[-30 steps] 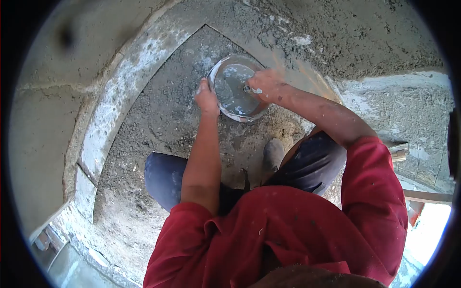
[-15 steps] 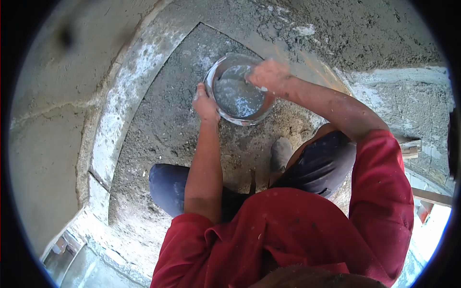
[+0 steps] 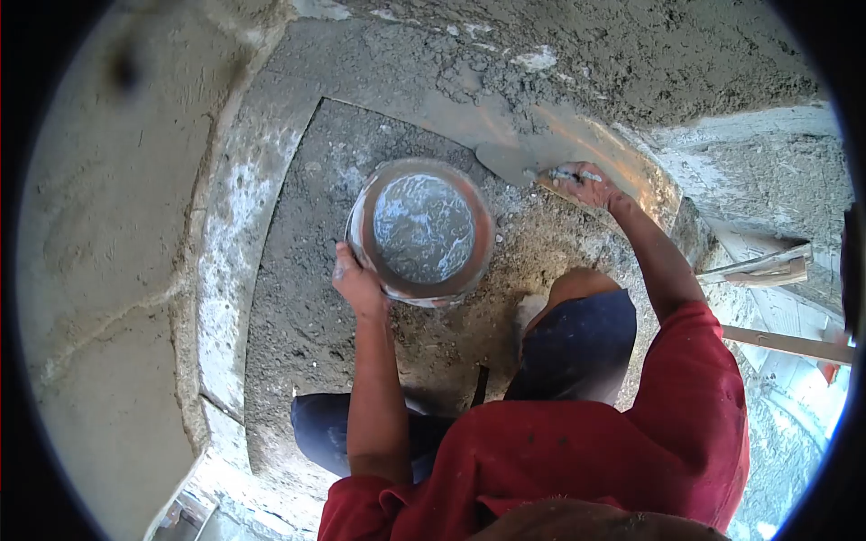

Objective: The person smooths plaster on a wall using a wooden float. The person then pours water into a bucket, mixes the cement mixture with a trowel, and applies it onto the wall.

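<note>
A round bucket (image 3: 485, 236) stands on the rough, gritty ground (image 3: 302, 307) near the middle of the view, its mouth facing up toward the camera. Inside is a wet grey mix (image 3: 422, 230), its surface glossy and streaked with pale ripples. Taking the bucket as the clock's centre, the left hand (image 3: 359, 284) grips the rim at about 8 o'clock, the thumb along the outer side.

The right hand (image 3: 588, 184) lies between 2 and 3 o'clock, well apart from the bucket, closed around the handle of a trowel (image 3: 507, 164). The grey blade points back toward 10 o'clock from the hand and sits at the bucket's 2 o'clock, beside the rim — whether it touches the ground below cannot be told.

Just beyond the blade runs a smoother grey band (image 3: 433, 106), with an orange-brown stain toward its right end. At 9 o'clock a pale, blotched strip (image 3: 221, 279) curves along the ground's edge. The person's bent right knee (image 3: 582, 338), in dark blue cloth, is at 4 o'clock — the left one at 7. Further out, a wooden plank (image 3: 785, 344) extends between 3 and 4 o'clock.
</note>
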The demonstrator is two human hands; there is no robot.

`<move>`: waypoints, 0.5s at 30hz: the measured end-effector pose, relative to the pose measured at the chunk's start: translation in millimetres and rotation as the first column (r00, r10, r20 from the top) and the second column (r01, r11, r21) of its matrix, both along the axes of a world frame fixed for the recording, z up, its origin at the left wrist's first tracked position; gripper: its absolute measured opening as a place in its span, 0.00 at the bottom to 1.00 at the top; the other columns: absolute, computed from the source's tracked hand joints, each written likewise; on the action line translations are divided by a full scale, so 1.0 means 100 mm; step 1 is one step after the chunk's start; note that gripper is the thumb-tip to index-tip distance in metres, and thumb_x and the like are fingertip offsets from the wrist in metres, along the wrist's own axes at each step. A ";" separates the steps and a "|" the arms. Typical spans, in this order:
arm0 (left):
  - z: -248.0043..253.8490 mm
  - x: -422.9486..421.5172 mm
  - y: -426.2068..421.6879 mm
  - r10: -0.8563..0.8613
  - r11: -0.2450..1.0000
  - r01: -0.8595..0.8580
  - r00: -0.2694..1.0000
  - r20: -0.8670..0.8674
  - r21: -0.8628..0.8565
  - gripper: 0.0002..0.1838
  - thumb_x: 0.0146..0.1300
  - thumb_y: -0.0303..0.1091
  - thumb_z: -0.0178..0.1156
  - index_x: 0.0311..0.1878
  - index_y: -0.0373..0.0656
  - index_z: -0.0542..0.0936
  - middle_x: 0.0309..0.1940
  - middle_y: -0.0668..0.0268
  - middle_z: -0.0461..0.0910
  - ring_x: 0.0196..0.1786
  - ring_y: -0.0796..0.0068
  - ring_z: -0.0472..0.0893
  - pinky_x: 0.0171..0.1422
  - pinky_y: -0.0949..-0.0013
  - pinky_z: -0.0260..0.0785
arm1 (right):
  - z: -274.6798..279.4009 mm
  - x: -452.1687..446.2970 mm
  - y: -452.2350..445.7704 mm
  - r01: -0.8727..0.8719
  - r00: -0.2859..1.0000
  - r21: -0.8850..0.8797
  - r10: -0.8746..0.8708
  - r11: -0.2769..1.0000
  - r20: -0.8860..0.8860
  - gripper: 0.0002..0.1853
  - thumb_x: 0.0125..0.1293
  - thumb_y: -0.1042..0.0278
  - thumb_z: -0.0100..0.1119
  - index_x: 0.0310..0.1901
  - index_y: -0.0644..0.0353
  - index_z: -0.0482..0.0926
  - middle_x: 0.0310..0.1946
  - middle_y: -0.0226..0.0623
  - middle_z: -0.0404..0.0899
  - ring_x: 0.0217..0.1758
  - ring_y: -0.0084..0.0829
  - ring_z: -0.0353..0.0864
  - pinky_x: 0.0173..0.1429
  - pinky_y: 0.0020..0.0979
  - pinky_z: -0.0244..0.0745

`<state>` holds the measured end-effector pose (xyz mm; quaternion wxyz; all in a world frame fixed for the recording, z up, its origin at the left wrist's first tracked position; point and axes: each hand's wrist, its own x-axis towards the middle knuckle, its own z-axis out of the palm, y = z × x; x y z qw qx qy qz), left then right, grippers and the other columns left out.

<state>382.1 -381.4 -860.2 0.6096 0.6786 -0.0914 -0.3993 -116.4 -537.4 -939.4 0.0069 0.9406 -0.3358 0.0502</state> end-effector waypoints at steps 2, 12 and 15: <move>-0.05 0.05 0.03 -0.018 1.000 0.015 0.995 -0.096 -0.027 0.25 0.82 0.48 0.52 0.50 0.30 0.81 0.44 0.60 0.84 0.44 0.70 0.81 0.52 0.62 0.76 | -0.14 0.03 -0.03 0.287 0.915 0.461 -0.382 0.840 0.128 0.20 0.69 0.50 0.68 0.57 0.51 0.85 0.45 0.39 0.90 0.47 0.36 0.88 0.54 0.37 0.81; 0.05 0.05 0.02 -0.024 0.999 0.030 0.981 -0.191 0.031 0.27 0.83 0.51 0.49 0.58 0.31 0.79 0.53 0.58 0.83 0.53 0.66 0.82 0.60 0.61 0.76 | -0.54 -0.13 -1.09 0.624 0.561 0.581 -0.817 0.523 0.133 0.26 0.63 0.39 0.72 0.55 0.47 0.87 0.48 0.35 0.90 0.50 0.37 0.88 0.57 0.36 0.80; 0.08 0.01 0.00 -0.004 1.000 0.008 0.986 -0.166 0.022 0.27 0.83 0.50 0.49 0.58 0.31 0.78 0.53 0.58 0.83 0.53 0.66 0.82 0.61 0.61 0.75 | -0.41 0.09 -0.91 0.731 0.501 0.475 -0.858 0.489 0.112 0.27 0.62 0.36 0.71 0.57 0.42 0.87 0.54 0.36 0.88 0.56 0.41 0.87 0.60 0.38 0.80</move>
